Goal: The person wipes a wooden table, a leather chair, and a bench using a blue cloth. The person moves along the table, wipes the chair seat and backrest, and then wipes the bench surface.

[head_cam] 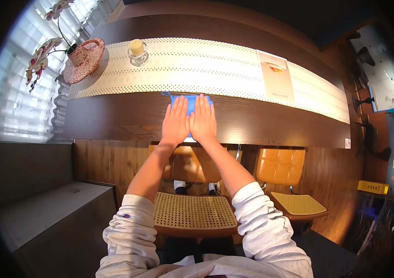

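A blue cloth with a small hanging loop at its far left corner lies on the dark wooden table, close to the near edge. My left hand rests flat on its left part, palm down, fingers stretched out away from me. Beside it, my right hand presses flat on the right part in the same way, the thumbs meeting or almost meeting. Much of the cloth is hidden under both palms. Neither hand grips it. Just beyond the fingertips runs a white table runner with dotted bands.
On the runner stand a yellow candle in a glass holder, a pink-and-white vase with orchids, and a flat printed booklet. A woven-seat chair is right before me, another chair to its right.
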`<action>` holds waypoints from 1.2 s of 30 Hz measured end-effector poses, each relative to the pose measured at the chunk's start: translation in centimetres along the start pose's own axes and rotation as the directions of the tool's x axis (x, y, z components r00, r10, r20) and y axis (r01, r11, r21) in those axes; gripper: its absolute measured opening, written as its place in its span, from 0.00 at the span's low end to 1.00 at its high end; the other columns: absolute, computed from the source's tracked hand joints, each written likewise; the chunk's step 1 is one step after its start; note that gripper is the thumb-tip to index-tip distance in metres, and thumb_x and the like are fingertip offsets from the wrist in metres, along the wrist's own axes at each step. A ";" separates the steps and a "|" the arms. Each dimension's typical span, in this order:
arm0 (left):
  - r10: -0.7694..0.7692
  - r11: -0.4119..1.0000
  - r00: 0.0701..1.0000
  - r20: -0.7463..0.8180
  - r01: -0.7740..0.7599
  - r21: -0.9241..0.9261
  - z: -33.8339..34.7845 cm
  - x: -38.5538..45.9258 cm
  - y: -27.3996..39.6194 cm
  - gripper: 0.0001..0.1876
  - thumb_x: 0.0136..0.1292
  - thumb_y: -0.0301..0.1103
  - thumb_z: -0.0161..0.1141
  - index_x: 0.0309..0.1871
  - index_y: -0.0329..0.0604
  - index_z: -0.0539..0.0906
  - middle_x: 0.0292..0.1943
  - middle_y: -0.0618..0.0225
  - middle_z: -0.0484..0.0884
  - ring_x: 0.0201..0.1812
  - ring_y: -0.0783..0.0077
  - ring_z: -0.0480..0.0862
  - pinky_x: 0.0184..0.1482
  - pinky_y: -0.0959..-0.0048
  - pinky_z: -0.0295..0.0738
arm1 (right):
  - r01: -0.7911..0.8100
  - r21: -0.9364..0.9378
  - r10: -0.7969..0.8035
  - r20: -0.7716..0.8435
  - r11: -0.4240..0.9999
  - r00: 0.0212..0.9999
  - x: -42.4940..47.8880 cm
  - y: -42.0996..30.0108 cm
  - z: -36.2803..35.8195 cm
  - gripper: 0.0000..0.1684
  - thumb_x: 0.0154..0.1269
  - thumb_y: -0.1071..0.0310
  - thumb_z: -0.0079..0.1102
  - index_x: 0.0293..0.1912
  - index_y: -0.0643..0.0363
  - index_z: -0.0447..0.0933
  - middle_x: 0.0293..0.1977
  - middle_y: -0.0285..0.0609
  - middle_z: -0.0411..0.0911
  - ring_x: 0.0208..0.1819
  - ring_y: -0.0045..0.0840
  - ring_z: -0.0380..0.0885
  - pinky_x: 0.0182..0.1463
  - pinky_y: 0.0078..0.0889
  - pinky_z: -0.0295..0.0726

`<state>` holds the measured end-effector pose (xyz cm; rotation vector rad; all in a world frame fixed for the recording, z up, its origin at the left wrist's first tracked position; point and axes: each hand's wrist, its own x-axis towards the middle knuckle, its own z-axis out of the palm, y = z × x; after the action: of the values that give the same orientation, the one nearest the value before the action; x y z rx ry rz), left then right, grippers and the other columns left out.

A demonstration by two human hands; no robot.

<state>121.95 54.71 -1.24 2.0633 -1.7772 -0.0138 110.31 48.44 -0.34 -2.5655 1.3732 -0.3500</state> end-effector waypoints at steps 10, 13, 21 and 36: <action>0.065 0.994 0.997 0.029 -0.063 -0.084 -2.4 -4.1 -0.1 0.32 0.73 0.37 0.48 0.78 0.32 0.63 0.80 0.50 0.61 0.81 0.55 0.58 0.80 0.52 0.52 | -0.061 0.033 0.059 0.068 0.998 0.996 -4.4 -2.5 -0.3 0.41 0.73 0.60 0.48 0.79 0.68 0.52 0.81 0.52 0.48 0.83 0.40 0.46 0.84 0.49 0.44; 0.071 0.994 0.997 0.011 -0.070 -0.082 -2.1 -3.7 -0.5 0.33 0.73 0.37 0.49 0.78 0.32 0.63 0.80 0.51 0.61 0.82 0.55 0.58 0.80 0.52 0.52 | -0.044 0.050 0.041 0.064 0.998 0.997 -4.0 -2.4 -0.1 0.41 0.74 0.60 0.47 0.79 0.67 0.52 0.81 0.52 0.49 0.83 0.39 0.45 0.84 0.49 0.44; 0.056 0.998 0.998 -0.021 -0.057 -0.039 -0.8 0.2 -2.2 0.33 0.73 0.37 0.48 0.79 0.33 0.62 0.80 0.51 0.61 0.81 0.55 0.59 0.80 0.52 0.52 | 0.044 -0.034 -0.044 -0.002 0.998 0.999 0.8 -1.4 1.0 0.41 0.72 0.58 0.49 0.78 0.68 0.54 0.81 0.52 0.51 0.83 0.38 0.47 0.84 0.49 0.44; 0.048 0.996 0.989 -0.137 -0.058 -0.071 -2.6 -2.1 -1.2 0.30 0.71 0.35 0.52 0.73 0.28 0.70 0.75 0.45 0.69 0.77 0.48 0.67 0.77 0.50 0.59 | 0.061 0.122 -0.053 -0.065 0.991 0.996 -1.9 -2.6 0.7 0.41 0.71 0.60 0.51 0.77 0.70 0.56 0.79 0.56 0.53 0.82 0.42 0.49 0.83 0.52 0.45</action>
<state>123.42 57.58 0.19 1.9164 -1.7220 0.0724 111.54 51.53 -0.43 -2.5153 1.2580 -0.5120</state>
